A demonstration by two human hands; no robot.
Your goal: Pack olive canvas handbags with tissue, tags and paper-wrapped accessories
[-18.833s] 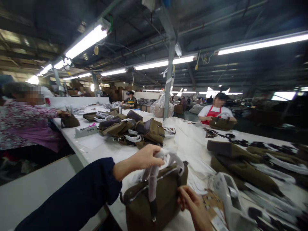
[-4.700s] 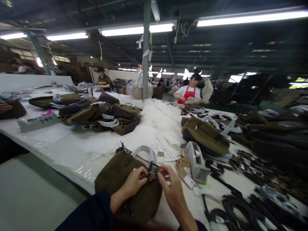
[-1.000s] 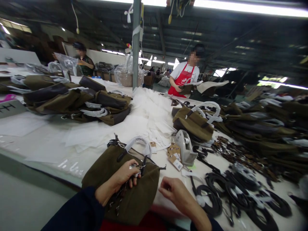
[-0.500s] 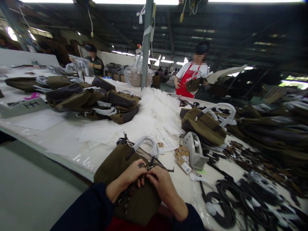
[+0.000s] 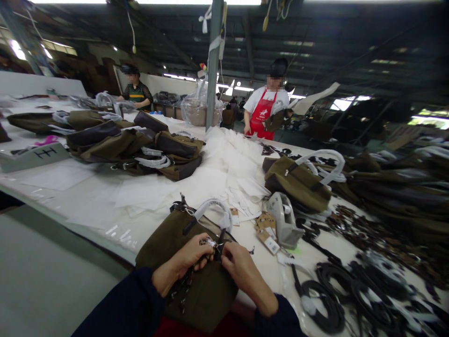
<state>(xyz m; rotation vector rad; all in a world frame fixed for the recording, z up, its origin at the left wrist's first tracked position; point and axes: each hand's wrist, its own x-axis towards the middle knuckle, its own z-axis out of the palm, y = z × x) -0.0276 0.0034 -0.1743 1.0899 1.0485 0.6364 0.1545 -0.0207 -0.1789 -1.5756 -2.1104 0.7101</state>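
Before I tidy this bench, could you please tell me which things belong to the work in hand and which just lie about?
At the hands:
- olive bag
- dangling trim, in left hand

Apparently just lying about:
- grey dispenser
- paper tags
- coiled straps

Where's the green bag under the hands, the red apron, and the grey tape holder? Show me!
Green bag [image 5: 154, 243]: head view, on the left part of its cloth side.
Red apron [image 5: 261, 111]: head view, on its chest part.
Grey tape holder [image 5: 289, 234]: head view, on its lower body.

Left hand [image 5: 194, 256], right hand [image 5: 239, 266], fingers curled
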